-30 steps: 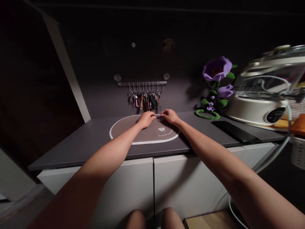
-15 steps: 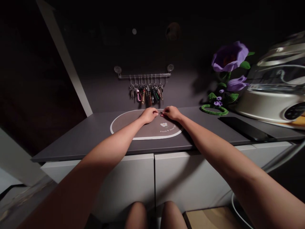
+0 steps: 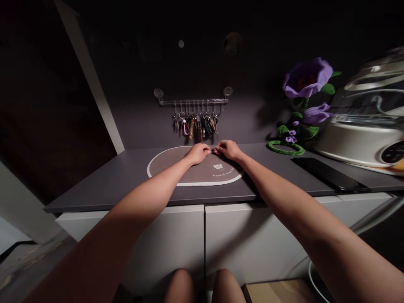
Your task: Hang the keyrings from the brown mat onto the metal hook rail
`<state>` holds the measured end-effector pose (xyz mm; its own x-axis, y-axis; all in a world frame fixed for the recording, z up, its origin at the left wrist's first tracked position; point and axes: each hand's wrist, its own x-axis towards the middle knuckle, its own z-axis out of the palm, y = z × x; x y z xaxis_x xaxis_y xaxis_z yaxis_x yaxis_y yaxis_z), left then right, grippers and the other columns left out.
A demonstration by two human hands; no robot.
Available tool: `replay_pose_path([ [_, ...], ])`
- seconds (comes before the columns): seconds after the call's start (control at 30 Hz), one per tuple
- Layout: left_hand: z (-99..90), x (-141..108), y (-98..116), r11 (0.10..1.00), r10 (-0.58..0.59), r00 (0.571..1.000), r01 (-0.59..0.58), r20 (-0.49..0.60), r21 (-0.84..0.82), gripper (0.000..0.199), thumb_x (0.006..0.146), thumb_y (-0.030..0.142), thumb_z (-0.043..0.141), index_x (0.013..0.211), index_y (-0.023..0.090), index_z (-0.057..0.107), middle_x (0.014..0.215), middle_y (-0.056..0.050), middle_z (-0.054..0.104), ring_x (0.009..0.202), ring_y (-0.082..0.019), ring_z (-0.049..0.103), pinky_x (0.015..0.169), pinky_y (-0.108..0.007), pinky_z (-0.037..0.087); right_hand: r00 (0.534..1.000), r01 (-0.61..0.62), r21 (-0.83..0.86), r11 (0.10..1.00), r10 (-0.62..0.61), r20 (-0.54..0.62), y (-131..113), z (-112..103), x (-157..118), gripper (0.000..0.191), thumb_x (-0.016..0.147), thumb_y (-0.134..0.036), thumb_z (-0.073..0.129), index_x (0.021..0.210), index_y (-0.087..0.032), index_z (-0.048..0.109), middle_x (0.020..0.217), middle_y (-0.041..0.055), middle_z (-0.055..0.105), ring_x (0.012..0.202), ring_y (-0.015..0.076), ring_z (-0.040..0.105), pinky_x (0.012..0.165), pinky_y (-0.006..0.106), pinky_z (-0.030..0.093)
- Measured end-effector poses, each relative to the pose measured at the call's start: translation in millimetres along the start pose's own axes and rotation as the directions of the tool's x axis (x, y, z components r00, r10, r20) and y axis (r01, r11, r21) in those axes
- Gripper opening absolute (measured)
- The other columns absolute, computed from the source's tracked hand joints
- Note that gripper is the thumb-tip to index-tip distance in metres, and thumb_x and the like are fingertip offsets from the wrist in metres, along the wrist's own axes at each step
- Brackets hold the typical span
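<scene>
Item, right hand (image 3: pixel 229 150): fingers together, apparently clamped on the reddish part of a small trinket (image 3: pixel 215 150), metal and red, perhaps a key ring.

Item, left hand (image 3: pixel 198 154): fingers drawn together close by the metal part; whether they grip it, I cannot tell. So small a piece probably calls for fingertips from both sides, one hand to steady and one to work.

Item, the trinket's position: between the hands, at the far edge of the mat (image 3: pixel 170 166). Its long axis seems to run roughly from hand to hand, red part to the right, metal to the left; too small to be certain.

Item, the mat: oval, pale-rimmed, long axis left to right along the worktop (image 3: pixel 104 181); presumably laid there as a soft surface for small articles.

Item, clear rail (image 3: pixel 194 101), on the wall behind: key bunches (image 3: pixel 199 134) hanging downward, spread side by side, likely for easy picking.

Item, to the right: purple flower (image 3: pixel 307 80), upright, with green ring (image 3: pixel 285 153) at its foot; black flat object (image 3: pixel 328 173), lying flat; pale appliance (image 3: pixel 360 141).

Item, below: light cabinet doors (image 3: pixel 236 235).
</scene>
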<state>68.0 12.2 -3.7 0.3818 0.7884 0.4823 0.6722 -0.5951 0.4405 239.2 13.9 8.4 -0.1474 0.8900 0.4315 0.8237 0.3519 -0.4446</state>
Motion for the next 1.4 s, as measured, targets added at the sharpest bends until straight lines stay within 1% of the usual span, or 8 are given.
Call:
replay_pose_path([
  [0.27,1.0,1.0,0.4,1.0,0.007,0.999,-0.007,-0.038,0.0,0.021,0.077,0.019,0.051,0.088,0.011,0.067,0.086,-0.008,0.068,0.076,-0.016,0.058,0.073,-0.027,0.044,0.993,0.057,0.306,0.95,-0.023,-0.112,7.9,7.4,6.1,0.014,0.076,-0.027,0.053,0.073,-0.016,0.06,0.067,0.0006,0.061,0.059,0.0096,0.048,0.061,0.023,0.038],
  [0.47,3.0,1.7,1.6,0.999,-0.003,0.997,0.001,-0.074,-0.033,0.021,0.078,0.019,0.051,0.087,0.012,0.068,0.085,-0.007,0.068,0.077,-0.016,0.059,0.075,-0.027,0.045,0.99,0.072,0.594,0.801,0.017,-0.142,7.4,11.8,8.4,0.014,0.072,-0.031,0.054,0.073,-0.016,0.054,0.064,-0.001,0.058,0.059,0.0095,0.049,0.061,0.023,0.039],
  [0.6,4.1,1.7,1.9,0.998,-0.018,0.996,0.013,-0.083,-0.06,0.02,0.078,0.019,0.051,0.086,0.012,0.068,0.085,-0.007,0.068,0.077,-0.015,0.059,0.076,-0.027,0.045,0.989,0.083,0.691,0.718,0.028,-0.147,3.0,6.4,5.2,0.02,0.068,-0.035,0.059,0.072,-0.016,0.054,0.064,-0.0013,0.056,0.061,0.0094,0.048,0.065,0.025,0.039],
  [0.8,3.7,0.3,4.7,0.995,-0.037,0.995,0.029,-0.091,-0.096,0.019,0.078,0.018,0.051,0.084,0.013,0.068,0.085,-0.006,0.069,0.077,-0.015,0.06,0.076,-0.026,0.045,0.984,0.109,0.767,0.633,0.042,-0.174,-1.4,-1.5,4.0,0.028,0.064,-0.042,0.063,0.072,-0.017,0.054,0.066,-0.0017,0.055,0.063,0.0095,0.048,0.069,0.026,0.041],
  [0.97,3.5,0.2,4.3,0.995,-0.036,0.996,0.028,-0.079,-0.091,0.018,0.078,0.016,0.051,0.083,0.013,0.068,0.084,-0.006,0.069,0.076,-0.014,0.06,0.074,-0.025,0.045,0.98,0.102,0.808,0.58,0.082,-0.182,-4.8,-6.3,4.8,0.03,0.064,-0.044,0.064,0.072,-0.018,0.052,0.068,-0.002,0.053,0.064,0.0086,0.046,0.067,0.026,0.041],
  [1.13,4.5,2.3,0.0,0.998,0.063,0.995,-0.063,-0.072,-0.007,0.019,0.078,0.017,0.05,0.084,0.013,0.068,0.085,-0.007,0.067,0.079,-0.015,0.058,0.079,-0.027,0.044,0.975,0.091,0.816,0.571,0.115,-0.189,-9.7,-12.4,6.4,0.033,0.065,-0.046,0.062,0.075,-0.018,0.05,0.069,-0.002,0.052,0.063,0.0082,0.046,0.061,0.023,0.041],
  [1.27,5.9,3.8,-2.8,0.998,0.059,0.995,-0.06,-0.079,-0.01,0.02,0.078,0.017,0.049,0.084,0.013,0.067,0.085,-0.007,0.067,0.08,-0.015,0.058,0.078,-0.028,0.044,0.961,0.095,0.801,0.592,0.154,-0.228,-13.2,-19.4,16.7,0.033,0.065,-0.047,0.06,0.075,-0.017,0.048,0.066,-0.0026,0.049,0.059,0.0077,0.045,0.057,0.022,0.042],
  [1.4,7.4,4.6,-4.6,0.998,0.046,0.996,-0.05,-0.079,-0.046,0.019,0.078,0.017,0.049,0.082,0.013,0.067,0.084,-0.007,0.067,0.078,-0.015,0.058,0.077,-0.027,0.044,0.941,0.089,0.782,0.617,0.204,-0.269,-16.5,-30.4,35.8,0.031,0.069,-0.046,0.057,0.074,-0.018,0.046,0.063,-0.0019,0.048,0.055,0.0075,0.043,0.053,0.022,0.042],
])
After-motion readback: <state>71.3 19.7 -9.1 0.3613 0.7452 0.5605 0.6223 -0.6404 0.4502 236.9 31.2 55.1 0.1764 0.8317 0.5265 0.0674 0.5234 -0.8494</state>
